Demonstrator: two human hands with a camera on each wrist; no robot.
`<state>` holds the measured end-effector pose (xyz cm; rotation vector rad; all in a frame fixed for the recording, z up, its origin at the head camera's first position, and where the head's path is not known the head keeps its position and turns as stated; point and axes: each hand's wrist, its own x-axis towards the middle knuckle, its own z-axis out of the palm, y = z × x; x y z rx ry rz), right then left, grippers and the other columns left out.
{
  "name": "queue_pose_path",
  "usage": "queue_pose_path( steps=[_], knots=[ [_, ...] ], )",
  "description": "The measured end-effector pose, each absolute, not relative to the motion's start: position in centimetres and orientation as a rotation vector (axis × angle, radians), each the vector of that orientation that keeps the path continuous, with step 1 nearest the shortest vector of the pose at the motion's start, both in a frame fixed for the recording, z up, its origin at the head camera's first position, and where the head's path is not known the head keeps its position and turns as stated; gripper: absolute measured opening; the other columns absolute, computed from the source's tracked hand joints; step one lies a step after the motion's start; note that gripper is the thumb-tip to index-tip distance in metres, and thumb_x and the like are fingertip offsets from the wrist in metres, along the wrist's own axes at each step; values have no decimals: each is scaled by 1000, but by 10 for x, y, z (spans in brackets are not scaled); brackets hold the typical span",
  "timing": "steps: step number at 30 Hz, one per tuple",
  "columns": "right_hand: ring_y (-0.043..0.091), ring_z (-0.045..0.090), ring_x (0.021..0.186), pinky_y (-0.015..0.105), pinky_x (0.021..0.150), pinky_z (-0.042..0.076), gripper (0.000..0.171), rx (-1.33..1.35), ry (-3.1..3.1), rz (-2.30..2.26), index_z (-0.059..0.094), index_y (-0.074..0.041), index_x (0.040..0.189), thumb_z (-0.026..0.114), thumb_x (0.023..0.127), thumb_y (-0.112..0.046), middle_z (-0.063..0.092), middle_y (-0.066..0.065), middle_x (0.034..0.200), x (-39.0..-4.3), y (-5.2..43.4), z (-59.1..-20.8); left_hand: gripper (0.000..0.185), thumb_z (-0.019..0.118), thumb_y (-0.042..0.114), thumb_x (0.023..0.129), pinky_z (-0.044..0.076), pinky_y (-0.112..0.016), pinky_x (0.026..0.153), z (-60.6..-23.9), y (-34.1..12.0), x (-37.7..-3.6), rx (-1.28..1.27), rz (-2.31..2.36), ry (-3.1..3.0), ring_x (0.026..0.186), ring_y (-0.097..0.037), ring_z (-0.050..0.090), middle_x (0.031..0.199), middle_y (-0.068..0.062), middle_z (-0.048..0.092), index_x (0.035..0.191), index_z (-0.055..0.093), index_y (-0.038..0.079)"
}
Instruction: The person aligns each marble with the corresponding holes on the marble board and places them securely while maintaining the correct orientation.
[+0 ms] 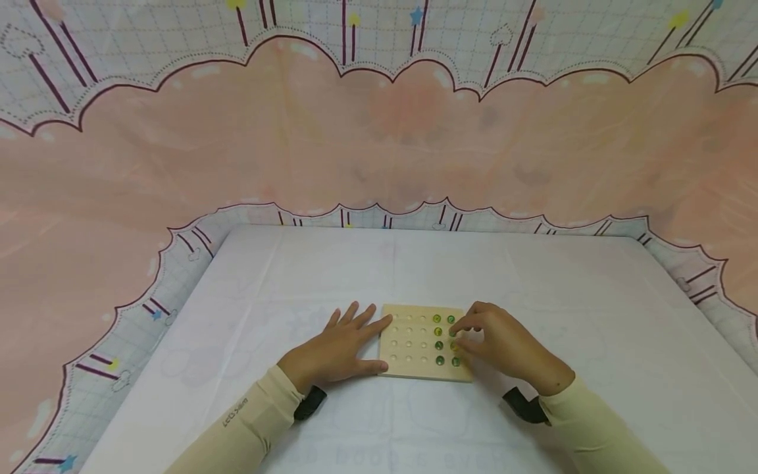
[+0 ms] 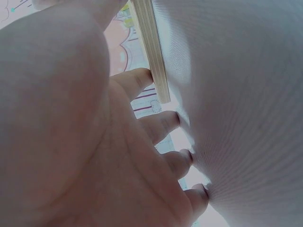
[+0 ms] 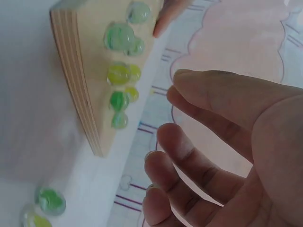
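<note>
A light wooden board (image 1: 408,370) with rows of round hollows lies on the white table. Green and yellow marbles (image 1: 439,345) fill its two rightmost columns; the other hollows show no marbles. My left hand (image 1: 331,349) is spread flat on the table, index fingertip and thumb against the board's left edge. Over the right edge hovers my right hand (image 1: 503,342), thumb and index finger close to the marbles. In the right wrist view, its fingers (image 3: 203,94) are loosely bent with nothing seen between them, apart from the yellow marble (image 3: 118,74) on the board.
Two loose marbles, one with green (image 3: 51,200) and one with yellow (image 3: 35,220), lie off the board in the right wrist view. The white table (image 1: 331,263) meets a patterned pink cloth (image 1: 355,145) behind. Black bands (image 1: 526,405) circle both wrists.
</note>
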<state>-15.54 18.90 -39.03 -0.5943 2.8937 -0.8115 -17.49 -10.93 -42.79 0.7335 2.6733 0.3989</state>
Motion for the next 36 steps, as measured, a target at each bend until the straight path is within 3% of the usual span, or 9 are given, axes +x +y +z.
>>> queue_pose_path(
  steps=[6, 36],
  knots=[
    [16, 59, 92, 35, 79, 51, 18, -524, 2947, -788, 78, -13, 104, 76, 87, -10, 66, -3, 96, -158, 202, -384, 85, 59, 68, 89, 4, -58, 125, -428, -107, -176, 741, 423, 2670, 157, -35, 3, 169, -5, 16, 159, 24, 36],
    [18, 57, 86, 30, 70, 47, 19, -299, 2911, -697, 78, -10, 102, 79, 83, -13, 66, 0, 90, -152, 237, -401, 85, 59, 68, 88, 5, -58, 125, -431, -111, -176, 738, 403, 2680, 157, -35, 4, 169, -5, 17, 159, 24, 37]
  ],
)
